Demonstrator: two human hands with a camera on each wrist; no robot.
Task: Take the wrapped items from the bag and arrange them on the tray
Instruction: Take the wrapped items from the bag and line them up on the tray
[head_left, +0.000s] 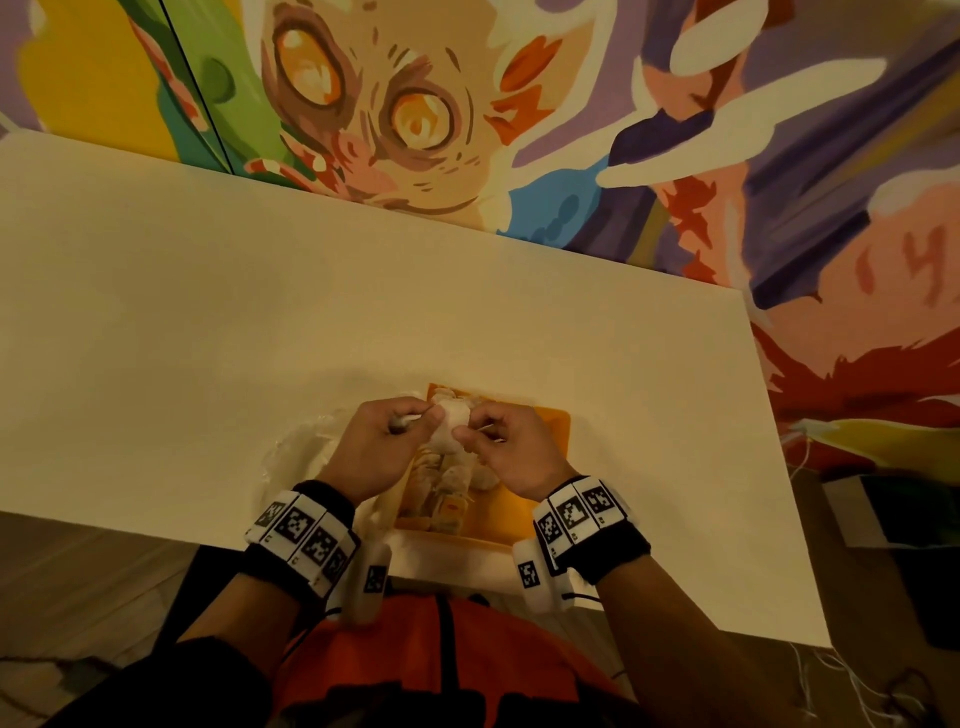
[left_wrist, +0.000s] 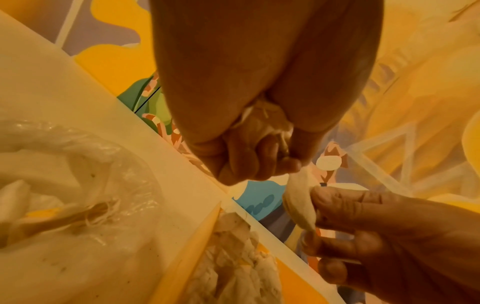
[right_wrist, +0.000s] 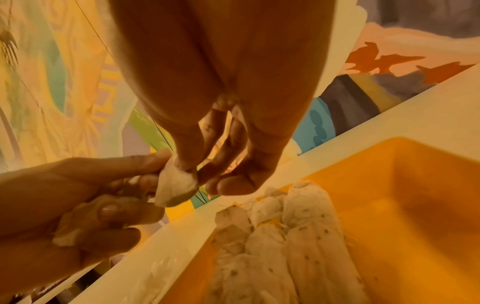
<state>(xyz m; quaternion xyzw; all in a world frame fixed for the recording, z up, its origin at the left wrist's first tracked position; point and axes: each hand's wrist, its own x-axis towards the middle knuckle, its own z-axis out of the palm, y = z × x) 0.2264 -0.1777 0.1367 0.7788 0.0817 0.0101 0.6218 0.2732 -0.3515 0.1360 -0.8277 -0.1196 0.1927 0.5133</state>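
Both hands hold one pale wrapped item in the air above the orange tray. My left hand curls round its left end, and more wrapper is bunched in that palm. My right hand pinches the right end of the wrapped item between thumb and fingers. Several wrapped items lie side by side in the tray. The clear plastic bag lies crumpled on the table to the left of the tray, with a wrapped item showing inside it.
The white table stretches far to the left and behind the tray. A painted mural wall stands behind it. The table's near edge runs just under my wrists, and its right edge is close to the tray.
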